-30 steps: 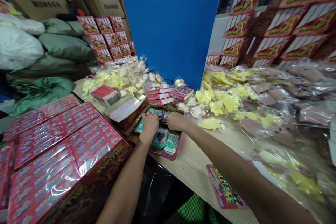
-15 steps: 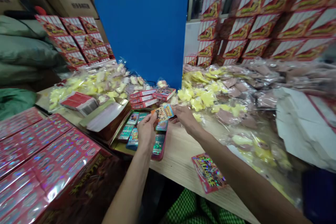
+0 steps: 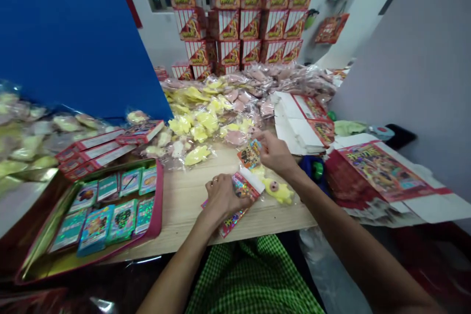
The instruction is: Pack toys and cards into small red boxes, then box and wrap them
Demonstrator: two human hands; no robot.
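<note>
My left hand grips a shiny red printed packet with a white edge at its upper end, low over the table. Its thumb lies across the packet and hides part of it. My right hand pinches a small orange and blue picture card pack just above that white edge, apart from it. A bagged yellow plush toy lies beside the packet, below my right hand. To the left, a gold-lined tray with a pink rim holds several stacks of shiny cards.
Red boxes are piled behind the tray, near a blue panel. Bagged yellow and pink toys heap along the back. Flattened red and white cartons lie at the right. Stacked red boxes line the wall.
The view has turned right. My hands have moved from over the card tray to the red packet. My left hand has let go of the card pack and taken the packet; my right keeps the pack.
</note>
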